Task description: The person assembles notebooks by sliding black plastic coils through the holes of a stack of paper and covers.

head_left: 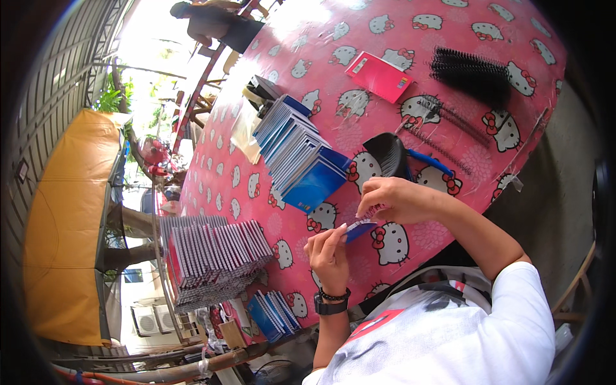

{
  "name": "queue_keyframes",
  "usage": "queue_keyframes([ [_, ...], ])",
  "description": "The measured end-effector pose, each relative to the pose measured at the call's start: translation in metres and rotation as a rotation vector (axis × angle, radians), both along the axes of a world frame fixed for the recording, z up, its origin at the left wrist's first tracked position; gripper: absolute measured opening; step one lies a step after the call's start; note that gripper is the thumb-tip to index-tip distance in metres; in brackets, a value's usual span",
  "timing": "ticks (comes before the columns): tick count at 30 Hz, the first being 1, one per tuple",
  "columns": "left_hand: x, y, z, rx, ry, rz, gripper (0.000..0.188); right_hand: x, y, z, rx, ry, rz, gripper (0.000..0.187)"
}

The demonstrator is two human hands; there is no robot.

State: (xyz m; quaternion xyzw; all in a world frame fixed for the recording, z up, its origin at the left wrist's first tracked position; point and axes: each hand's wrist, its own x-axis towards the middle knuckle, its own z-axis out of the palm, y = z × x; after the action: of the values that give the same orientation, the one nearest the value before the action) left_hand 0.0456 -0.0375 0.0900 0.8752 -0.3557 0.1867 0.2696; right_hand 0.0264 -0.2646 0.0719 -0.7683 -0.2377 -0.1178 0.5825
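Observation:
My left hand [328, 256], with a dark watch and bead bracelet on its wrist, pinches a small blue notebook [360, 231] by its edge, above the near side of the table. At the notebook's edge, my right hand [399, 199] has its fingers closed on a thin, dark spiral binding coil [374, 210]. My fingers partly hide both the coil and the notebook. Just beyond the right hand lie a black bowl-like container [385, 153] and a blue-handled tool [428, 162]. A row of blue notebooks [314, 183] stands beyond the left hand.
Black spiral coils [471, 77] lie piled at the far right, with loose coils [443, 138] nearer. A pink-red notebook [380, 76] lies on the patterned pink tablecloth [282, 212]. Bound notebooks [215, 256] are stacked left, near a smaller blue stack [274, 314]. Another person [215, 25] is beyond the table.

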Motion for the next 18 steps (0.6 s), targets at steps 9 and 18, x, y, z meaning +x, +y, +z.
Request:
queue_keyframes([
  [9,-0.005,-0.01,0.006,0.031,0.041,0.037,0.022,-0.004,0.009,-0.006,-0.096,0.014,-0.034,0.028],
  [18,-0.01,-0.021,0.008,0.147,0.13,-0.038,0.02,-0.005,-0.01,0.016,-0.321,0.006,-0.134,0.028],
])
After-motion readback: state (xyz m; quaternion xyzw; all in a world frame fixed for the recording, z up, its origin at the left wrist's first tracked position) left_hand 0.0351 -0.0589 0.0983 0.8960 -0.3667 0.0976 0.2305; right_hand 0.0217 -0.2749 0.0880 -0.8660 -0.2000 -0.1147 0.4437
